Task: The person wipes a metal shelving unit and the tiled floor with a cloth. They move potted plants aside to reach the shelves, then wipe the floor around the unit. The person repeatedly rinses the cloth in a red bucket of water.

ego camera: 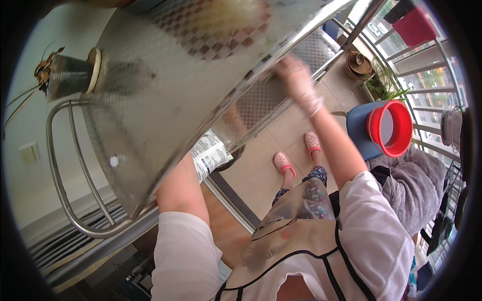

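My right hand (295,81), in a clear plastic glove, is at the front rail of a metal shelf rack; it is blurred, and its fingertips and grip are unclear. My left forearm passes under the top metal shelf (169,86), and my left hand is hidden behind that shelf. Beside the left forearm shows a white printed packet (211,152), partly covered by the shelf; whether the left hand touches it cannot be told. A lower shelf with a checkered surface (260,105) lies beneath the top one. A blurred pale yellow mass (226,15) shows at the top shelf's upper part.
A plant pot (71,77) lies against the left part of the rack, near a curved metal rail (60,180). On the right are a red bucket (406,129), a blue container (356,128), a grey fleece blanket (414,188) and potted plants (380,82) by the window railing.
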A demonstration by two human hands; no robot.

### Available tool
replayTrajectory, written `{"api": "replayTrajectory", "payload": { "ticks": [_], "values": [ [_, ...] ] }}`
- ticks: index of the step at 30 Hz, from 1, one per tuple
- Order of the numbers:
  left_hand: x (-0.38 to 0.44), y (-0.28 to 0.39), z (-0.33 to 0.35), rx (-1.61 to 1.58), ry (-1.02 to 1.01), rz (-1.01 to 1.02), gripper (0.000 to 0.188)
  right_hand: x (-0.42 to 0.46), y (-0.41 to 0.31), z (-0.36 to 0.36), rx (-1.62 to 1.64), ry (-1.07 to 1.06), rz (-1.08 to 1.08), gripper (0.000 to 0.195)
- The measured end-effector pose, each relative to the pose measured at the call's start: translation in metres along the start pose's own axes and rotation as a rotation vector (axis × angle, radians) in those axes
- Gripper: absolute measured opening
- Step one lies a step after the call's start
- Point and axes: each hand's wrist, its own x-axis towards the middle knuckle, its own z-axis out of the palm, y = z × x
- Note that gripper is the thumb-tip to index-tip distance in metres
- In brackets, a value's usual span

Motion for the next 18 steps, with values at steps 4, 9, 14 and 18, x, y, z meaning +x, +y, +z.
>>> {"api": "replayTrajectory", "payload": {
  "ticks": [4,9,14,18],
  "values": [
    [-0.036,0.015,-0.013,0.012,0.002,0.045,0.051,0.014,0.071,0.001,-0.220,0.148,0.263,0.051],
    [-0.136,0.068,-0.037,0.240,-0.067,0.101,0.050,0.003,0.080,0.013,-0.382,0.234,0.394,0.046],
    [-0.181,0.083,-0.089,0.725,-0.172,-0.088,0.052,0.006,0.054,0.020,-0.318,0.237,0.388,0.048],
    [-0.183,0.069,-0.081,0.726,-0.136,-0.082,0.052,0.007,0.018,0.033,-0.317,0.154,0.403,0.050]
  ]
}}
